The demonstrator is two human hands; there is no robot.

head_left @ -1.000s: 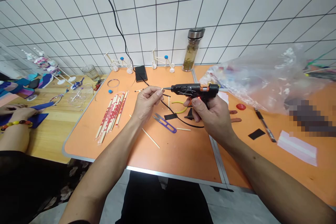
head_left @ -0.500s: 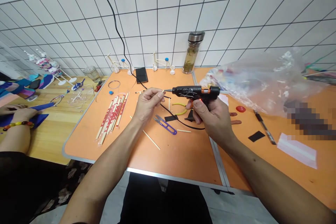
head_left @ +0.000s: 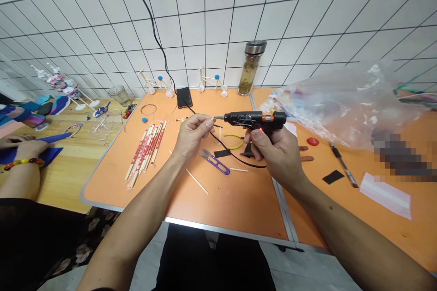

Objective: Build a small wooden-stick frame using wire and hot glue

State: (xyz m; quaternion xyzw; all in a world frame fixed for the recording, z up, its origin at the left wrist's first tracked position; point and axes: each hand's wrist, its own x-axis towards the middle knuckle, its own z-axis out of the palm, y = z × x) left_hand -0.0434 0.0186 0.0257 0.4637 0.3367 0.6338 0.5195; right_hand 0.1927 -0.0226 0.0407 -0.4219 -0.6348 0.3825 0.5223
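White tiles ruled with dark lines cover the wall (head_left: pixel 191 32) behind an orange table (head_left: pixel 246 204), whose left side meets a wooden table (head_left: pixel 71 182), where another person's hands (head_left: pixel 32 147) rest on blue material. Largest on the orange top is a crumpled clear plastic bag (head_left: pixel 341 100), at the far right. A glass bottle (head_left: pixel 249 70) with a metal lid stands upright near the wall, leaves in its liquid. At left lie red-and-white wrapped sticks (head_left: pixel 145 154), side by side and slanting. Above the middle of the table, the right hand (head_left: pixel 280 150) is closed round the handle of a black glue gun (head_left: pixel 244 119), its thumb near a small red light and its nozzle pointing left. Two stick models (head_left: pixel 212 82), each with a blue ball, stand by the wall, with a dark phone (head_left: pixel 184 97) lying between them and slightly nearer. Purple-handled snips (head_left: pixel 216 163) lie below the gun; a pen (head_left: pixel 344 166) lies to the right, near a red disc (head_left: pixel 312 141). Smallest is the pale piece (head_left: pixel 212 119) pinched narrowly between the thumb and fingers of the left hand (head_left: pixel 193 134), right at the nozzle tip; whether they touch, I cannot tell.
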